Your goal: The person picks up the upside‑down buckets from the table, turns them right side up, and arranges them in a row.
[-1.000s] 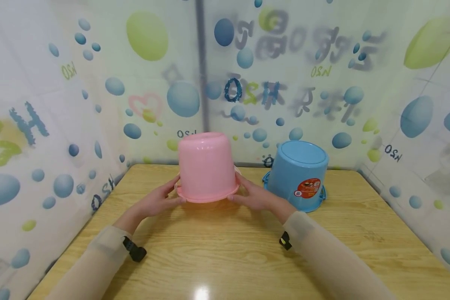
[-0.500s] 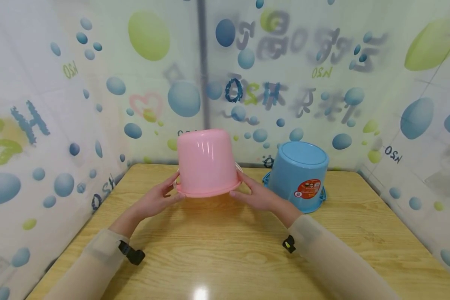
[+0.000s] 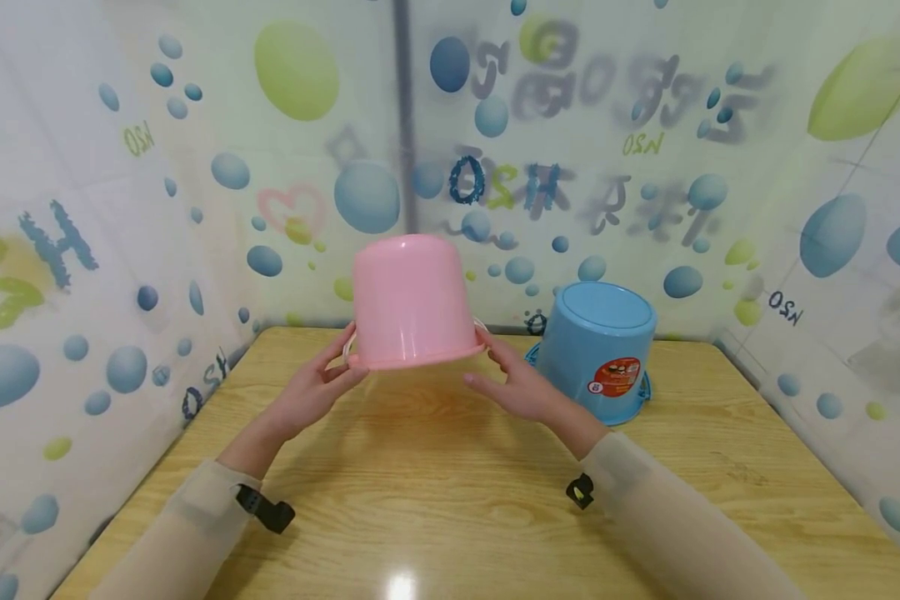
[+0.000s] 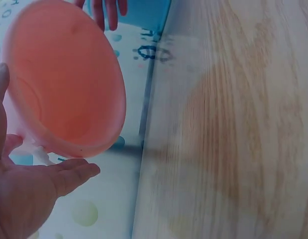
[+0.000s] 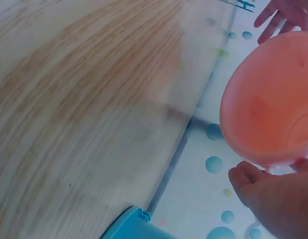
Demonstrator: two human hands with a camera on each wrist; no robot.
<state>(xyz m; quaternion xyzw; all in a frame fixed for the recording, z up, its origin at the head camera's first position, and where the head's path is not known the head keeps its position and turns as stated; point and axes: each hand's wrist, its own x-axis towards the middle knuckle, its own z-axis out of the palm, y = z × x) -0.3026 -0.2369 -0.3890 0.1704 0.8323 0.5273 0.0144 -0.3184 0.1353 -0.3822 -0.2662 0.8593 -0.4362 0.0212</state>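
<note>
A pink bucket [image 3: 412, 300] is held upside down above the table, slightly tilted, its mouth facing down. My left hand [image 3: 315, 392] grips it at the left side of the rim, with the thumb at the rim's near edge and the other fingers behind. On the opposite side my right hand [image 3: 521, 387] holds the rim with its fingers, while its thumb stands away from the bucket in the head view. The bucket's orange-tinted inside [image 4: 69, 74] shows bare in the left wrist view. A pale handle [image 3: 348, 346] hangs near the rim by the left hand.
A blue bucket [image 3: 596, 350] with a red label stands upside down on the wooden table [image 3: 435, 500], just right of my right hand. Behind the table rises a wall covering [image 3: 607, 100] printed with bubbles. More covering closes off both sides.
Both hands have raised the pink bucket higher above the table, and its mouth has tipped a little. My right thumb has come away from the rim. The blue bucket stays put.
</note>
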